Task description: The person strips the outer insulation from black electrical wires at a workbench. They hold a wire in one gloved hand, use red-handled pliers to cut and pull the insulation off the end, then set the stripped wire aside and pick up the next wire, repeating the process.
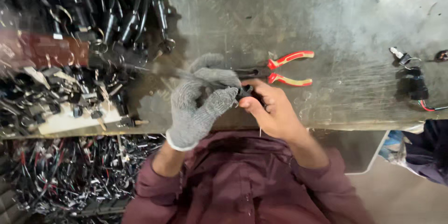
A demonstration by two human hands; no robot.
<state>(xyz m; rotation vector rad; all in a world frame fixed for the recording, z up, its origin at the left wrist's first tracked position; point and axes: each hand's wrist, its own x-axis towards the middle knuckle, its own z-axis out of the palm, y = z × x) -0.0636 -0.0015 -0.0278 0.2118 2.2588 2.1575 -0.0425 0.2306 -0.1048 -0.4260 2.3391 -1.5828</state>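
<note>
Both hands meet at the near edge of the metal bench (354, 28), close to its middle. The left hand (198, 105) wears a grey knitted glove; its fingers are curled closed around a small black part (244, 92), which sits between the two hands and is mostly hidden. The right hand (270, 109) is bare; its thumb and fingers are closed on the same black part from the other side. What kind of part it is cannot be told.

Pliers with red and yellow handles (287, 69) lie flat on the bench just beyond the hands, handles pointing toward the right edge, jaws partly hidden behind the glove.

A heap of black cable assemblies and connectors (84, 32) covers the far left corner and the left edge of the bench. A tangle of wires (70, 177) lies below the near edge on the left. A small black switch unit with a key and red lead (413, 81) lies near the right edge, well apart from the hands
</note>
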